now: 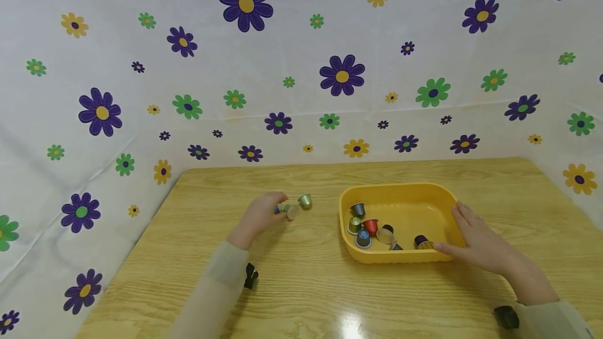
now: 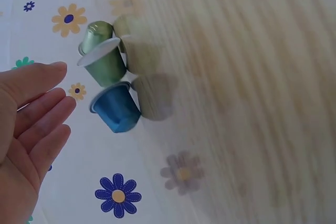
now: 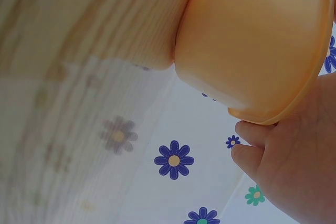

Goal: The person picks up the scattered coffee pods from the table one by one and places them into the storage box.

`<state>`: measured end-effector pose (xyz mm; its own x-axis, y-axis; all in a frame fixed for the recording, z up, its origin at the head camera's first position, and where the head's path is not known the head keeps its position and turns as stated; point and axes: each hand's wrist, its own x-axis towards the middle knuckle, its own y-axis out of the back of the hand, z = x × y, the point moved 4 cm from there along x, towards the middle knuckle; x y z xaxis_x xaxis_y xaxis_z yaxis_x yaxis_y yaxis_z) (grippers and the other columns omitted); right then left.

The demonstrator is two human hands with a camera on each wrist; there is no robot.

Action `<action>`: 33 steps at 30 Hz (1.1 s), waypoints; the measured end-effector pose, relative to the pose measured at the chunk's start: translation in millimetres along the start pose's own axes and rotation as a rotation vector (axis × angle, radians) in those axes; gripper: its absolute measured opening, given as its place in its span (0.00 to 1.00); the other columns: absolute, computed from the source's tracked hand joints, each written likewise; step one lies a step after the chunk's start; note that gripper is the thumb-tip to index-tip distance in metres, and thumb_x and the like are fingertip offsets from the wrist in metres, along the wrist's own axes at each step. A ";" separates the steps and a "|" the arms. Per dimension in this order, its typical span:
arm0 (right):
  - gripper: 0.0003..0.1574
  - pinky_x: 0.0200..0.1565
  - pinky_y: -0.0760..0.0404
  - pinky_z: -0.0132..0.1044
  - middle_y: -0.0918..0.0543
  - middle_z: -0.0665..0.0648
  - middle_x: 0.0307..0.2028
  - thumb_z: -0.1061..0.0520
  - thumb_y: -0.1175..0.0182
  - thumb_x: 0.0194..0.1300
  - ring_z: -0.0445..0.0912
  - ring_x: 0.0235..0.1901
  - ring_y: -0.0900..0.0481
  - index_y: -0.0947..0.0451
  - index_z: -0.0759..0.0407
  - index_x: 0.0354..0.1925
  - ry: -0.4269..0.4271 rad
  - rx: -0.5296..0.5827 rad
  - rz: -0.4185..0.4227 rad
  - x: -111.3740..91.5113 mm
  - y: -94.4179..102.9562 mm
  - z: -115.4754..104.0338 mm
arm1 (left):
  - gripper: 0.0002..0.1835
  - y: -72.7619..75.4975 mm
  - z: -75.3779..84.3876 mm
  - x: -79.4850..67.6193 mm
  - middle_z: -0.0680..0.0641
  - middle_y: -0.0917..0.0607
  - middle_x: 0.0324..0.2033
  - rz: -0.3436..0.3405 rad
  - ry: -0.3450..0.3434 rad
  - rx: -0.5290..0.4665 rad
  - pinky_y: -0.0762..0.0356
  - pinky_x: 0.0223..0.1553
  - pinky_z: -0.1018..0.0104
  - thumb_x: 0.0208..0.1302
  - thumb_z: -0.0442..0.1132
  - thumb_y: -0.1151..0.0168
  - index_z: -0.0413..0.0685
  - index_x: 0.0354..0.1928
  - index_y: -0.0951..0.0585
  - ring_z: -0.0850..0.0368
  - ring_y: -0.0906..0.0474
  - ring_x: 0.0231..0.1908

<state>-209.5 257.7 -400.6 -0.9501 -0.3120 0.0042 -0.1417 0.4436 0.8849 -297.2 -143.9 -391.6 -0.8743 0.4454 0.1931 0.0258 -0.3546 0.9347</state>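
Observation:
My left hand (image 1: 259, 216) is at a small group of coffee capsules on the table. In the left wrist view its thumb and fingers are loosely bent and apart from the capsules. Nearest is a blue capsule (image 2: 116, 108); beside it are a green capsule (image 2: 108, 69) with a pale lid and a lighter green capsule (image 2: 98, 32). On the right, my right hand (image 1: 487, 247) holds the corner of a yellow bin (image 1: 395, 258), thumb at the front rim and fingers along the right side. A red capsule (image 1: 371, 226) and several others lie in the bin.
The bin stands on a wood-grain table (image 1: 301, 297). Behind it and at the sides hangs a white cloth (image 1: 292, 46) with printed flowers. Inside the bin, most capsules gather at the left, while a dark capsule (image 1: 421, 241) lies near the front right.

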 end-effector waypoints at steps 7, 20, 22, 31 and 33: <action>0.62 0.54 0.54 0.66 0.61 0.77 0.62 0.37 0.44 0.54 0.71 0.59 0.60 0.60 0.81 0.62 -0.006 0.005 -0.001 -0.7 1.4 -0.4 | 0.18 -0.8 -8.6 3.4 0.40 0.21 0.42 -0.051 0.019 0.056 0.28 0.45 0.57 0.51 0.32 0.36 0.34 0.45 0.24 0.47 0.25 0.44; 0.62 0.54 0.55 0.66 0.62 0.77 0.62 0.36 0.44 0.54 0.71 0.59 0.61 0.61 0.80 0.62 -0.018 0.005 -0.004 0.2 0.9 0.4 | 0.19 -6.7 -18.3 8.2 0.39 0.23 0.45 -0.117 0.089 0.081 0.28 0.46 0.57 0.54 0.35 0.37 0.34 0.47 0.25 0.46 0.27 0.46; 0.62 0.54 0.55 0.66 0.61 0.77 0.62 0.36 0.44 0.55 0.71 0.59 0.61 0.61 0.80 0.62 -0.013 0.007 -0.003 -0.5 1.1 -0.2 | 0.19 -7.6 -20.3 8.9 0.39 0.22 0.44 -0.128 0.104 0.076 0.28 0.45 0.57 0.54 0.35 0.37 0.34 0.47 0.25 0.46 0.27 0.45; 0.61 0.55 0.57 0.64 0.61 0.78 0.62 0.38 0.43 0.55 0.70 0.60 0.61 0.61 0.81 0.62 0.003 0.021 -0.006 -1.9 1.5 -1.6 | 0.14 -15.1 -30.8 12.6 0.45 0.20 0.35 -0.168 0.154 0.023 0.27 0.31 0.64 0.53 0.34 0.36 0.38 0.42 0.22 0.57 0.27 0.31; 0.61 0.55 0.56 0.65 0.61 0.78 0.62 0.38 0.43 0.55 0.70 0.60 0.61 0.61 0.81 0.62 -0.001 0.022 -0.007 -1.7 1.5 -1.4 | 0.12 -15.8 -32.1 13.2 0.46 0.21 0.33 -0.168 0.153 0.010 0.28 0.30 0.65 0.53 0.34 0.36 0.38 0.40 0.22 0.57 0.28 0.29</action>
<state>-207.7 257.7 -398.6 -0.9492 -0.3146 -0.0024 -0.1546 0.4599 0.8744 -324.7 -158.9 -413.4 -0.9301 0.3672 -0.0121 -0.1220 -0.2774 0.9530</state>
